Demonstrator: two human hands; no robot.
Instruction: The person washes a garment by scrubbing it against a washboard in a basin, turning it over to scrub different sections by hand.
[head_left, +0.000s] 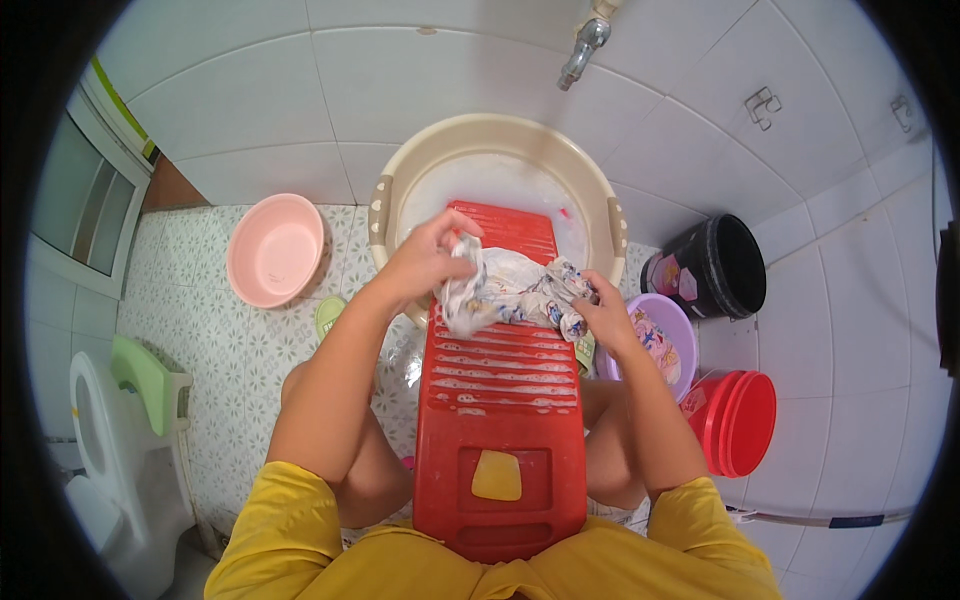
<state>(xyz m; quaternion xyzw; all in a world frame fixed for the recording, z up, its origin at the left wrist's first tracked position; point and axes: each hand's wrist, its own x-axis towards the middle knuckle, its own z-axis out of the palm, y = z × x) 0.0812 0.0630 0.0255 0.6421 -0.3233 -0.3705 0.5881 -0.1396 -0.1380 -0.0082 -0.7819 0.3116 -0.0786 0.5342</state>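
Note:
A wet white cloth with a coloured print (517, 281) lies bunched across the ridges of a red plastic washboard (502, 420). My left hand (442, 255) pinches its left end, slightly blurred. At the other end, the fingers of my right hand (604, 311) grip a crumpled part. Suds fill the grooves below the cloth. The board's upper end leans into a large beige basin (491, 131) holding soapy water (480, 180); its lower end rests against my body. A yellow bar of soap (496, 475) sits in the recess near me.
A pink basin (275, 251) stands on the floor at left, beyond a green slipper (328, 315). To the right are a purple basin (686, 345) with printed cloth (656, 349) inside, a black bucket (705, 266) and a red bucket (731, 424). A metal tap (585, 52) projects above the beige basin.

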